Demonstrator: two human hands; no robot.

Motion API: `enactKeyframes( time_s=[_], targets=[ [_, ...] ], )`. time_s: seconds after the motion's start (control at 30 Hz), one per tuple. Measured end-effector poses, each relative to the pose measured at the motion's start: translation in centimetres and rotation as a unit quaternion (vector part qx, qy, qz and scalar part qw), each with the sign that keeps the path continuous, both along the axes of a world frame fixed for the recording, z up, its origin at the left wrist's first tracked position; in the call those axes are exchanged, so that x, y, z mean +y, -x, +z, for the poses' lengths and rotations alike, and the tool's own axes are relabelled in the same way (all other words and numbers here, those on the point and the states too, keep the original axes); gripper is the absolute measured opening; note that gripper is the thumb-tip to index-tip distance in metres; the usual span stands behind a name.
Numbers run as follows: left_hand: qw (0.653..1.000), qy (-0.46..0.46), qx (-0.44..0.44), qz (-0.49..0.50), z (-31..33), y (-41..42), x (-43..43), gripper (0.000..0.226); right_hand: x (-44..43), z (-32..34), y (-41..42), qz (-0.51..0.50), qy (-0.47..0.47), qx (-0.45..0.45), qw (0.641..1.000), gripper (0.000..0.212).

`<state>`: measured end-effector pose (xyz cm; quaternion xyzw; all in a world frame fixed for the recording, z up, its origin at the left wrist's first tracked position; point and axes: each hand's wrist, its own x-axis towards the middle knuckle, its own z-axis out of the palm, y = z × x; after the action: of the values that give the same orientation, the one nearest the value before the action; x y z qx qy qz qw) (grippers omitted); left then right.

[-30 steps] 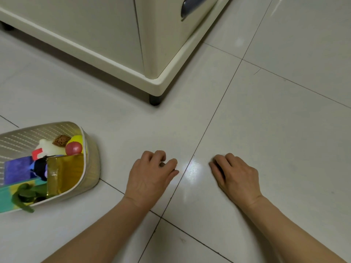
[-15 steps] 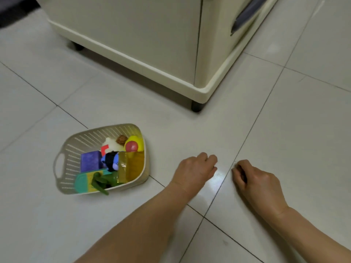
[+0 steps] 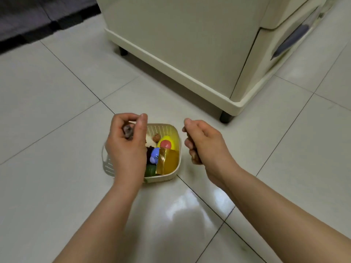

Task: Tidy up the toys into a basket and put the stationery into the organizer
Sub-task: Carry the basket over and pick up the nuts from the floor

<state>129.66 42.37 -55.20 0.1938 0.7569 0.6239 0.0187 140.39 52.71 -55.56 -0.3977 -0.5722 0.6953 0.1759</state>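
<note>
A cream slotted basket (image 3: pixel 171 132) stands on the tiled floor, holding several toys: a yellow and red ball-like toy (image 3: pixel 166 143), a blue figure (image 3: pixel 154 155), a gold translucent box (image 3: pixel 168 161) and a small brown piece (image 3: pixel 156 138). My left hand (image 3: pixel 126 147) hovers over the basket's left half, fingers closed on a small grey-brown toy (image 3: pixel 127 130). Just right of the basket, my right hand (image 3: pixel 204 142) is closed around a small brown object (image 3: pixel 194 155) that is mostly hidden.
A cream cabinet (image 3: pixel 190 44) on short black feet (image 3: pixel 225 117) stands behind the basket, with a drawer handle (image 3: pixel 290 40) at the right. A dark mat (image 3: pixel 38 18) lies at the far left. Glossy floor tiles surround the basket.
Both hands lifted from the floor with small objects in them and moved left; the left hand now hovers over the basket, the right beside it. The view shifted left too.
</note>
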Motion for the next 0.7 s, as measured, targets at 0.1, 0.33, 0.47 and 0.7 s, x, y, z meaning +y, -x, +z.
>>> enactKeyframes(
  time_s=[0.1, 0.33, 0.47, 0.7],
  targets=[
    [0.999, 0.032, -0.022, -0.001, -1.1, 3.4, -1.4, 0.017, -0.6, 0.6, 3.7, -0.002, -0.077, 0.024, 0.997, 0.031],
    [0.995, 0.079, -0.052, -0.032, -1.9, 5.6, -3.0, 0.019, -2.2, 0.3, 7.7, 0.072, -0.062, 0.037, 0.995, 0.031],
    [0.992, 0.112, -0.028, -0.046, -2.2, 5.4, -4.1, 0.028, -2.2, -0.2, 7.4, 0.122, -0.054, 0.036, 0.990, 0.030],
    [0.956, 0.265, 0.115, -0.045, -4.1, 6.4, -6.4, 0.050, -1.4, -1.9, 4.3, 0.029, -0.313, -0.048, 0.948, 0.026]
  ],
)
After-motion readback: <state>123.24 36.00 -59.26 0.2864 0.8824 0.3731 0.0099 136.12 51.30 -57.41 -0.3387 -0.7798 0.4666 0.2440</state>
